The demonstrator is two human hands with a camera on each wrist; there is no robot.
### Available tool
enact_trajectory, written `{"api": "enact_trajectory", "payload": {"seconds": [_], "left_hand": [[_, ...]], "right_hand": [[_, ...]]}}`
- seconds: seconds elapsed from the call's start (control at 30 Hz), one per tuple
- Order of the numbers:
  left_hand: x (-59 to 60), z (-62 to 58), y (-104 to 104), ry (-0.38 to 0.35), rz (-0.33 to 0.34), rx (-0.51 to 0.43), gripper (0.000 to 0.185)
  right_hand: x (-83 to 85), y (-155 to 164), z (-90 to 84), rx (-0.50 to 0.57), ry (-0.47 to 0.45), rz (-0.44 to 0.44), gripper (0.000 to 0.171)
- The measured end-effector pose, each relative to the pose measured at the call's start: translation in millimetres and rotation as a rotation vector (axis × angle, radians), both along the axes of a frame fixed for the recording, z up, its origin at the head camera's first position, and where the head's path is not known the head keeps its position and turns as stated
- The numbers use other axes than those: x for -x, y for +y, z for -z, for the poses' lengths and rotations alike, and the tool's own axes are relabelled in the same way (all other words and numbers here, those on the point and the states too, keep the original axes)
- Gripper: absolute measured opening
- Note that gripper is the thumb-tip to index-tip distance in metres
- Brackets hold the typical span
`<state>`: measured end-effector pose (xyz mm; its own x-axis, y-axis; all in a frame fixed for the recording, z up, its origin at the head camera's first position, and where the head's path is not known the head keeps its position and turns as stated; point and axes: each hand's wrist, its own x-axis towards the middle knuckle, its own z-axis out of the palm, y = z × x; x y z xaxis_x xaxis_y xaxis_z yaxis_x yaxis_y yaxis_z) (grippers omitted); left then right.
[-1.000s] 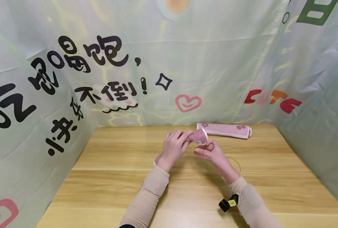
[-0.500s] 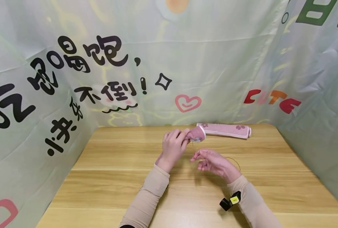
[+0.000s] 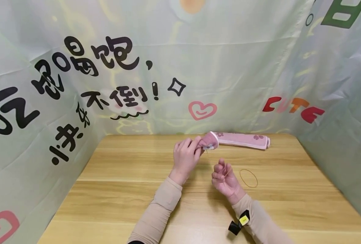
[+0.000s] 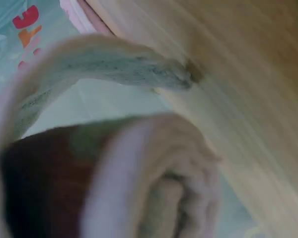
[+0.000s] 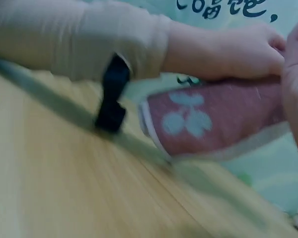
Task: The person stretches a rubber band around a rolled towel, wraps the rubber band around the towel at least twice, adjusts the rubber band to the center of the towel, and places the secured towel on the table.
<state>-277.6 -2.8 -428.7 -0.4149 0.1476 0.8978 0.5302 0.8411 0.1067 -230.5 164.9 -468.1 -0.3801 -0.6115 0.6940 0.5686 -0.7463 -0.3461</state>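
Note:
My left hand (image 3: 186, 154) grips a rolled mauve towel (image 3: 209, 141) with white edging, raised over the table. Its far end flares loosely beyond the fingers, and a thin strand hangs beneath it. In the right wrist view, pale flower shapes mark the towel (image 5: 213, 119). The left wrist view has the towel's coiled end (image 4: 174, 188) and a loose curved flap close up. Below and right of the towel, apart from it, my right hand (image 3: 226, 179) is raised with fingers loosely bent. A faint thin line shows near those fingers; whether it is a band is unclear.
A thin yellowish rubber band (image 3: 249, 178) lies on the wooden table (image 3: 137, 162), right of my right hand. Another rolled pink towel (image 3: 242, 140) lies along the back edge. Printed cloth (image 3: 235, 74) walls in the back and sides. A black strap mount (image 3: 239, 223) sticks out from my right wrist.
My right hand has let go near the towel's end, dropped away from it and turned palm up, bringing the whole rubber band on the table into view. The left hand keeps its grip.

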Motion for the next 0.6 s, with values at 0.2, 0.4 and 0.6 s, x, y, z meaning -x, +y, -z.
{"api": "enact_trajectory", "payload": {"seconds": [0.2, 0.4, 0.6], "left_hand": [[-1.8, -0.5, 3, -0.026, -0.067, -0.043, 0.025], [-3.5, -1.0, 5, -0.036, -0.095, -0.087, 0.026], [-3.0, -0.8, 5, -0.032, -0.104, -0.124, 0.026]], "right_hand": [[-3.2, -6, -14.0, 0.190, -0.131, -0.008, 0.040], [-9.8, -10, -23.5, 0.220, -0.367, 0.104, 0.041], [-20.8, -13, -36.7, 0.168, -0.683, 0.212, 0.047]]}}
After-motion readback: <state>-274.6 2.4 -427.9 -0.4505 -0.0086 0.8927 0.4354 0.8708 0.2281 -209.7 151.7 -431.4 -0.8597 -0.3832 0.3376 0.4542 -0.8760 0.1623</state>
